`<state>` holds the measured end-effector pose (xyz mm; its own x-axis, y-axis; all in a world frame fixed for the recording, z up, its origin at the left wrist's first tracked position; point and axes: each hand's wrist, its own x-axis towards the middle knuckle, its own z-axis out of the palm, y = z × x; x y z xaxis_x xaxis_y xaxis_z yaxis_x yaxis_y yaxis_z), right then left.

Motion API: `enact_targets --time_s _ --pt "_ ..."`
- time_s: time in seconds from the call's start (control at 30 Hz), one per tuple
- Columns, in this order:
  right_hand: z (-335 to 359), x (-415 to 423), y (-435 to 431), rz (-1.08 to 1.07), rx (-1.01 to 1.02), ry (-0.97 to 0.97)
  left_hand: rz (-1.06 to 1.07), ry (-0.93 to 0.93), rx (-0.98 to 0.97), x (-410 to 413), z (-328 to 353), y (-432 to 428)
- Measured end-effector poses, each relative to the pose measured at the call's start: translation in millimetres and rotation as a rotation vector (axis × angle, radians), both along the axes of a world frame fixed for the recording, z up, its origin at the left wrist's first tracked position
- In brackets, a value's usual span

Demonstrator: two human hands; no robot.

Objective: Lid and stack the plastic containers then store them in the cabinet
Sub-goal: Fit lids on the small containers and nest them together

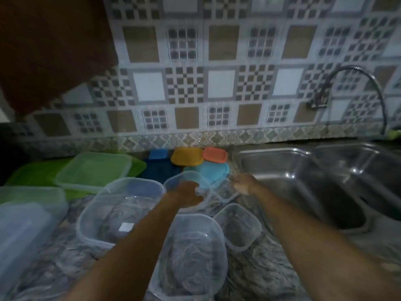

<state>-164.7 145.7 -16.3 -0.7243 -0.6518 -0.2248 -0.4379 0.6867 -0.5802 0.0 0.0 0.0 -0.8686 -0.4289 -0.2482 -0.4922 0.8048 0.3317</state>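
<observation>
Sink [271, 156] rim lies just beside my right hand [243, 185], its grip too blurred to tell; my outstretched left hand [188, 194] holds the small clear container [174, 180].

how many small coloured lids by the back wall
4: blue plastic lid, yellow plastic lid and orange plastic lid in a row, turquoise plastic lid in front; more may be hidden.
</observation>
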Motion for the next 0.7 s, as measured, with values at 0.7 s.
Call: enact_targets --time_s 0.7 --pt "23 -87 -124 0.295 -0.414 -0.084 0.792 0.642 1.08 -92 24 -51"
